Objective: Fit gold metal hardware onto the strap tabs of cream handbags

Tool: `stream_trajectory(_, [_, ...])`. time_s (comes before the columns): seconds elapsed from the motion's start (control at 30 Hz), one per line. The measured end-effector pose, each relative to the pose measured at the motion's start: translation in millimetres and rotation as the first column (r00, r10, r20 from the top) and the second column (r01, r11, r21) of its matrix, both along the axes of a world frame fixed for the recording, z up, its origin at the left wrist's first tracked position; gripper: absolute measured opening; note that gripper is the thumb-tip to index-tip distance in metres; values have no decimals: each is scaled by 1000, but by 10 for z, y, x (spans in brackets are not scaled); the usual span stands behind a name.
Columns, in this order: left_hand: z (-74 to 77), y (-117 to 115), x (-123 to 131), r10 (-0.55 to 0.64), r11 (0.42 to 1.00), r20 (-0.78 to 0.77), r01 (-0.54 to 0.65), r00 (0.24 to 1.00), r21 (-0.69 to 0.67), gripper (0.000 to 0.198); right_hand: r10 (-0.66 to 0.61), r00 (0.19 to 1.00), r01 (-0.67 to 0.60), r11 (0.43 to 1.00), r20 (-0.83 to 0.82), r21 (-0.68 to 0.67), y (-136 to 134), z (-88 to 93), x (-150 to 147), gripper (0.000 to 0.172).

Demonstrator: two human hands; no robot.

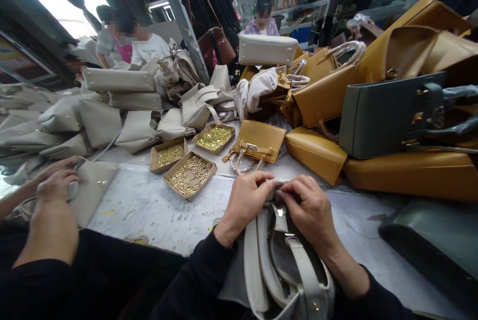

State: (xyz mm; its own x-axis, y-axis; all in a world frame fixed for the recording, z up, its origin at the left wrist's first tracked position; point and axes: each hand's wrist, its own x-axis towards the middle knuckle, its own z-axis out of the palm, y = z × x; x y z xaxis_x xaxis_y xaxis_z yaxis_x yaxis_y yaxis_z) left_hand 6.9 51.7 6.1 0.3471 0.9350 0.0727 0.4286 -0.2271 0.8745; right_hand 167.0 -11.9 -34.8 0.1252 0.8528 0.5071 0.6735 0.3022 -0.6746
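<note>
A pale grey handbag (284, 270) lies against my lap at the table's front edge, its strap and zip facing up. My left hand (244, 203) is closed on the bag's top edge. My right hand (309, 208) pinches the same spot from the other side, fingertips meeting my left thumb over a small metal fitting that I cannot make out clearly. Both my sleeves are black.
Three cardboard trays of small gold fittings (190, 174) stand on the white table (149, 210). Mustard handbags (324, 93) and a dark grey-green bag (388, 116) pile up at right, cream bags (100, 121) at left. A co-worker's hands (56, 180) press a cream bag at left. Other people sit behind.
</note>
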Motion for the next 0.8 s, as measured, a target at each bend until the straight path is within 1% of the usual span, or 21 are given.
stream_trajectory(0.1, [-16,-14,8,44,999,6,-44,999,-1,11,-51,998,51,999,45,0,-3,4,-35,16])
stream_trajectory(0.3, [-34,-20,36,90,996,24,-89,996,-21,10,-73,995,76,996,62,-41,13,-2,-52,19])
stream_trajectory(0.67, [-10,-26,71,105,993,60,-101,993,-69,11,-74,997,74,997,-4,-22,30,-67,-75,19])
stream_trajectory(0.8, [-31,-13,69,106,992,90,-99,990,-83,12,-93,995,94,996,28,-7,39,-68,-71,21])
